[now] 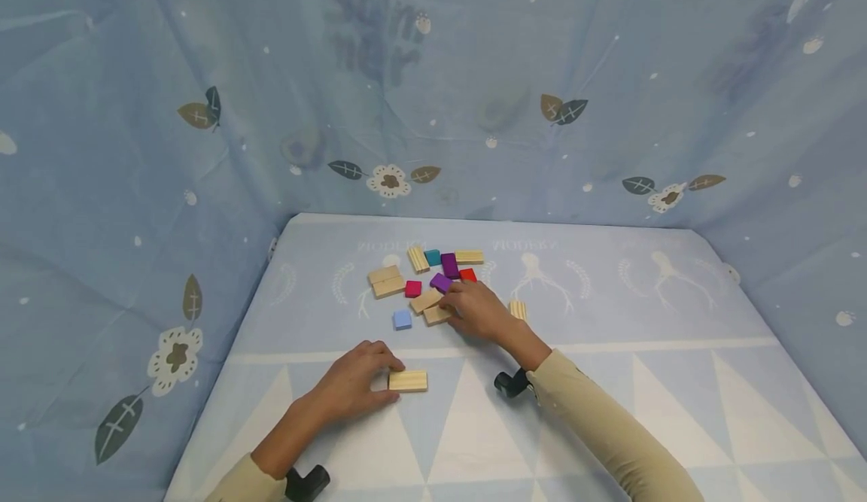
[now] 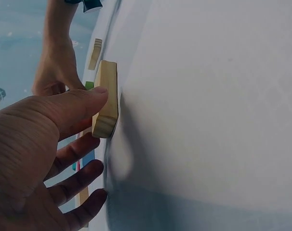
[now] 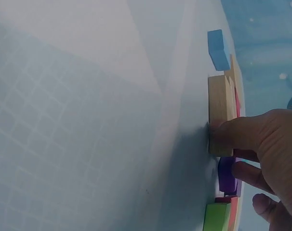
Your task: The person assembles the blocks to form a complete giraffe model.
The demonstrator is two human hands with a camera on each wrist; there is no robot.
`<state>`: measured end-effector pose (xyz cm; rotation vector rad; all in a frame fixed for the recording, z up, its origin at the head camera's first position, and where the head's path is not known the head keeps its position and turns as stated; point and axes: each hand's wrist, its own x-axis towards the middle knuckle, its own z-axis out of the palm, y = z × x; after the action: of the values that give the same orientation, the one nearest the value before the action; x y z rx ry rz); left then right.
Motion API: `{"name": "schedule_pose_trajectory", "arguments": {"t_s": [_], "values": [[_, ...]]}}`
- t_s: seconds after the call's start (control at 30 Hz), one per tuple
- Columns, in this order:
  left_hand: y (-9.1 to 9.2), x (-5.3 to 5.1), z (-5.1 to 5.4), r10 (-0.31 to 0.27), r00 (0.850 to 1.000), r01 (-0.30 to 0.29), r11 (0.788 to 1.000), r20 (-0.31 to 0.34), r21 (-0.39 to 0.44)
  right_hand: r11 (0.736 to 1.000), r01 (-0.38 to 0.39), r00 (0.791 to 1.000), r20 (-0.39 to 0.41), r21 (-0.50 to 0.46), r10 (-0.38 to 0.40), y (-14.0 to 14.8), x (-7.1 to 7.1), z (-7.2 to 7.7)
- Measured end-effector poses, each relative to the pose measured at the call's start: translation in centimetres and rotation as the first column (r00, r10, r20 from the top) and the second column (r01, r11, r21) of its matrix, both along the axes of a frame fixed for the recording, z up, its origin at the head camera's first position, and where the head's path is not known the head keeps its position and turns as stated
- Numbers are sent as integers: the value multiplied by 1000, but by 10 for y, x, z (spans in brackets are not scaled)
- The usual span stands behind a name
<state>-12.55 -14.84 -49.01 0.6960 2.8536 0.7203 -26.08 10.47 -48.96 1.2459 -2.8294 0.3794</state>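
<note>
My left hand (image 1: 359, 381) pinches the left end of a plain wooden block (image 1: 409, 381) lying flat near the front of the table. In the left wrist view the thumb lies across that block and the other fingers spread apart behind it. Further back, my right hand (image 1: 481, 312) grips a second wooden block (image 1: 436, 317) between thumb and fingers, at the edge of a cluster. Another wooden block (image 1: 425, 301) lies right against it. A purple block (image 3: 226, 175) sits just beside the right fingers, and a green block (image 3: 217, 216) appears below it.
Around the right hand lie a light blue block (image 1: 403, 320), a crimson block (image 1: 413, 289), a teal block (image 1: 432, 257), a red block (image 1: 468, 275) and paired wooden blocks (image 1: 387, 281). One wooden block (image 1: 518, 310) stands apart, behind the right wrist. Patterned curtains (image 1: 460, 111) enclose the table (image 1: 609, 299).
</note>
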Motion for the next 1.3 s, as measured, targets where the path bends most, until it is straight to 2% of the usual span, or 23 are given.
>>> {"name": "schedule_pose_trajectory", "arguments": {"t_s": [0.13, 0.23, 0.4, 0.57, 0.73, 0.9, 1.03, 1.17, 1.3], "values": [[-2, -1, 0, -1, 1000, 1, 1000, -10, 0, 999, 8, 999, 32, -32, -7, 1, 2, 0], [-2, -2, 0, 8, 1000, -8, 1000, -24, 3, 997, 10, 996, 87, -81, -3, 0, 7, 1], [-2, -1, -1, 60, 995, -57, 997, -84, 44, 986, 0, 982, 186, -164, 31, -5, 17, 0], [-1, -1, -3, 103, 983, -94, 993, -150, 67, 983, -6, 972, 230, -181, 48, -12, 28, -4], [0, 0, -5, 115, 979, -106, 992, -168, 63, 980, -12, 957, 281, -198, 68, -18, 39, -4], [-1, 0, -11, 104, 974, -95, 994, -203, 54, 977, -31, 950, 297, -213, 95, -21, 46, -5], [-1, -1, -15, 81, 962, -84, 996, -260, 1, 974, -57, 945, 302, -218, 123, -20, 47, -6], [-1, -2, -16, 19, 951, -38, 998, -309, -56, 971, -53, 949, 290, -231, 121, -17, 46, -4], [-1, -3, -16, -46, 943, 9, 994, -330, -113, 973, -4, 960, 271, -230, 68, -11, 44, 1]]}}
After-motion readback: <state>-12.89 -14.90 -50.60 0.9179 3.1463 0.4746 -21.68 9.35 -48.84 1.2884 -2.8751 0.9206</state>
